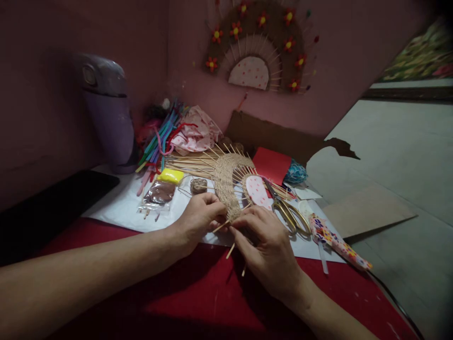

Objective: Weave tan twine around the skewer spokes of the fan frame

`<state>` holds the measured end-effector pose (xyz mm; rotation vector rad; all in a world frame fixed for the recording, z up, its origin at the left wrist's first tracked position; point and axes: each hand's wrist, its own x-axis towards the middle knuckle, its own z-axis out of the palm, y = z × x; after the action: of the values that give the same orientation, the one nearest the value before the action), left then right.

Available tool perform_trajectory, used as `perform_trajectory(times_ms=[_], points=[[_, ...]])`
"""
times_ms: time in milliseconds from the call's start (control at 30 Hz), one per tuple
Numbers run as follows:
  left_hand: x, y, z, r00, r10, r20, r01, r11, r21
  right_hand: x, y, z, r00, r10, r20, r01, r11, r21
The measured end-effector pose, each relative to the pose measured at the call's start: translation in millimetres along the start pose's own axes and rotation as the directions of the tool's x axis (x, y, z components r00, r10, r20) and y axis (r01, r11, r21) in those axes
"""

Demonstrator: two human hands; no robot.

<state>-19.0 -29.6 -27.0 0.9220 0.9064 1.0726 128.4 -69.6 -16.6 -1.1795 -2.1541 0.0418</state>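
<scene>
Both hands are at the near end of a half-round woven twine piece (224, 179), which has thin wooden sticks fanning out through it and a white, pink-spotted half-disc (256, 190) at its centre. My left hand (201, 215) is closed, its fingertips pinching the woven end by a stick. From the other side my right hand (265, 241) curls over the same end, thumb and fingers together. The exact spot under the fingertips is hidden. Left of the weave lies a small ball of twine (198, 186), with a loose strand beside it. Gold-handled scissors (283, 208) rest just right.
A purple bottle (109, 113) stands at the left behind a dark flat object (71, 203). Bundled sticks (191, 163), pipe cleaners (163, 134), yellow (171, 176) and brown packets (159, 193) lie nearby. Red sheet (272, 164) and flowered strip (339, 243) are right. A flowered fan piece (222, 52) hangs behind.
</scene>
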Motion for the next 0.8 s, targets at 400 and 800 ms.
perform_trajectory(times_ms=[400, 800], points=[[-9, 10, 2, 0.991, -0.131, 0.013, 0.131, 0.991, 0.011, 4, 7, 0, 0.997, 0.025, -0.072, -0.021, 0.998, 0.056], [-8, 8, -2, 0.993, -0.117, 0.004, 0.117, 0.993, 0.034, 21, 48, -1, 0.994, 0.035, 0.105, -0.037, 0.999, 0.012]])
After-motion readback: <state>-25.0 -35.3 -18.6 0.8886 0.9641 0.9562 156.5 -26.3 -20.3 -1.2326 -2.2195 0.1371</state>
